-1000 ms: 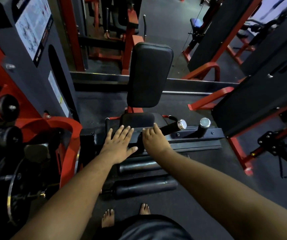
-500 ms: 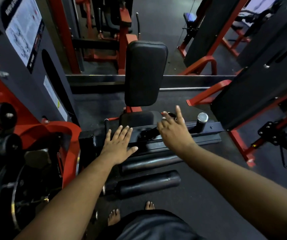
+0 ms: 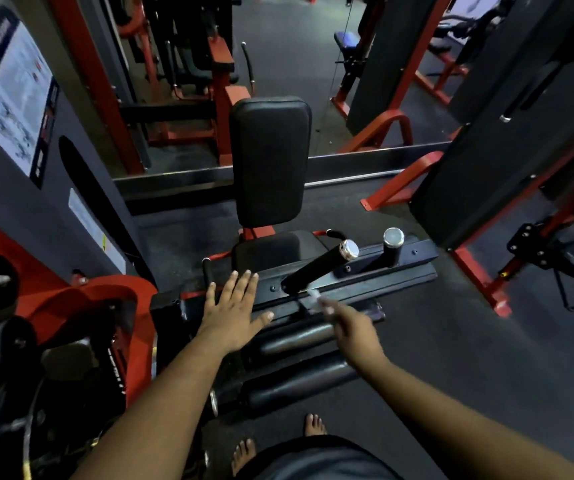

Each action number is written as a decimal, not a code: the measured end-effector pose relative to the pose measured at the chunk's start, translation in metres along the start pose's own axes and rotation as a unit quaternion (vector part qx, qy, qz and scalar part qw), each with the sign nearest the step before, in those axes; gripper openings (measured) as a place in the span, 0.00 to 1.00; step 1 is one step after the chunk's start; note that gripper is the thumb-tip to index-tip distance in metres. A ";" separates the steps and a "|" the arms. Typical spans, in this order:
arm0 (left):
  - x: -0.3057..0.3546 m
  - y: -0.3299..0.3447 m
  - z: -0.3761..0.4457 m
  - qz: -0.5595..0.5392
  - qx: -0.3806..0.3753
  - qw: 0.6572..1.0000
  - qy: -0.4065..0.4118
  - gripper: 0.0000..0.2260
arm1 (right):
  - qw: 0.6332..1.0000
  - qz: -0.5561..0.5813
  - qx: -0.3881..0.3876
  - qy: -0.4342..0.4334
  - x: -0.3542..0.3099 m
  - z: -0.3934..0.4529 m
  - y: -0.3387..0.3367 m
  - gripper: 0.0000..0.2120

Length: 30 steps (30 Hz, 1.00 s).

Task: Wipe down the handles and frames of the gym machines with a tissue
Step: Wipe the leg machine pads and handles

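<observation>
The left hand (image 3: 233, 317) lies flat, fingers spread, on the machine's black frame bar (image 3: 354, 275). Right of it, the blurred right hand (image 3: 351, 325) pinches a small whitish tissue (image 3: 315, 296) at the base of the black handle (image 3: 316, 268).

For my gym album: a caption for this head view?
Left hand flat on the black frame; blurred right hand holds a tissue near a handle.

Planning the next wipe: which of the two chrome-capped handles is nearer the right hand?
The long slanted handle, its base just beyond the right hand; the short upright handle stands farther right.
</observation>
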<state>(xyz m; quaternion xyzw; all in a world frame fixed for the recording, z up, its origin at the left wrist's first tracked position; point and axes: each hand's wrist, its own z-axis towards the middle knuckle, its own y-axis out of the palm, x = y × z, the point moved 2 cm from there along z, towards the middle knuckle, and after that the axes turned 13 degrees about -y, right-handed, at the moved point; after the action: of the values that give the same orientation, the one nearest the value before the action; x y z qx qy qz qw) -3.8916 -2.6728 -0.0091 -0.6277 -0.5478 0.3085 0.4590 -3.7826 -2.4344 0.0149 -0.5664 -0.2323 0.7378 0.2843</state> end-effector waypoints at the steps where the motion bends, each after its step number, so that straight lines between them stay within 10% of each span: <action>1: 0.000 0.000 0.000 0.001 -0.002 1.000 0.001 0.40 | 0.983 0.110 0.117 0.087 0.002 -0.002 -0.007 0.14; 3: 0.000 0.000 -0.001 0.003 -0.007 1.000 0.003 0.40 | 0.894 0.300 0.272 0.191 -0.001 0.005 -0.013 0.12; 5: 0.000 0.000 0.000 0.007 -0.012 1.000 0.002 0.40 | 0.854 0.408 0.264 0.186 -0.017 0.027 -0.007 0.11; 9: 0.000 0.000 0.002 0.007 -0.017 1.000 -0.001 0.41 | 0.856 0.460 0.187 0.146 -0.057 0.050 0.024 0.28; 20: 0.000 -0.002 0.002 -0.001 -0.025 1.000 0.002 0.40 | 0.825 0.496 0.213 0.166 -0.034 0.094 -0.027 0.13; 26: -0.001 -0.003 0.002 0.000 -0.027 1.000 0.000 0.40 | 0.886 0.419 0.105 0.168 -0.040 0.096 -0.011 0.10; 30: -0.001 -0.002 0.001 -0.006 -0.027 1.000 0.007 0.40 | 0.818 0.526 0.170 0.158 -0.031 0.095 -0.028 0.08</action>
<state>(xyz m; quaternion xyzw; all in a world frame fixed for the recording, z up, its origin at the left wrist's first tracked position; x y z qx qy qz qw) -3.8935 -2.6737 -0.0077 -0.6385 -0.5569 0.2865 0.4473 -3.8640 -2.4369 0.0796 -0.6542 0.2782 0.7030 -0.0226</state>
